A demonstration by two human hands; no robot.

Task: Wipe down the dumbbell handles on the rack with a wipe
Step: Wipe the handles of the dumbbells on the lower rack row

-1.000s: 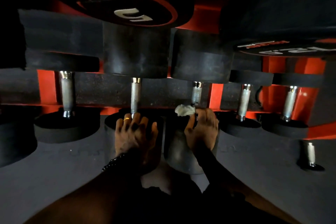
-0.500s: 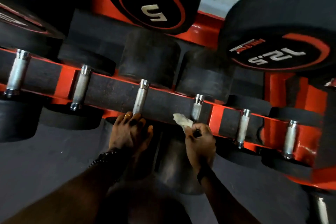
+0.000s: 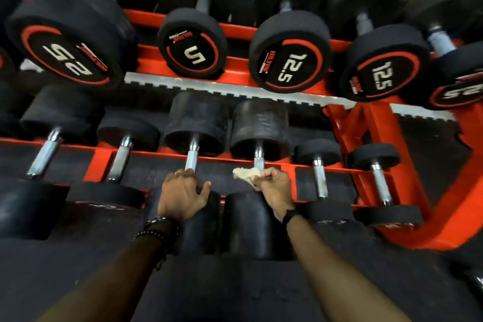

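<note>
moved: view tilted up, hands stayed put
right hand (image 3: pixel 274 188): grips wipe (image 3: pixel 245 174) at handle (image 3: pixel 258 161)
left hand (image 3: pixel 180 195): fingers spread flat on dumbbell head (image 3: pixel 203 219)

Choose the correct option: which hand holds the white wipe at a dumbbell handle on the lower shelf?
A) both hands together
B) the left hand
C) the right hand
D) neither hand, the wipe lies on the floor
C: the right hand grips the wipe around a handle, while the left hand rests on the neighbouring dumbbell's head.
</note>
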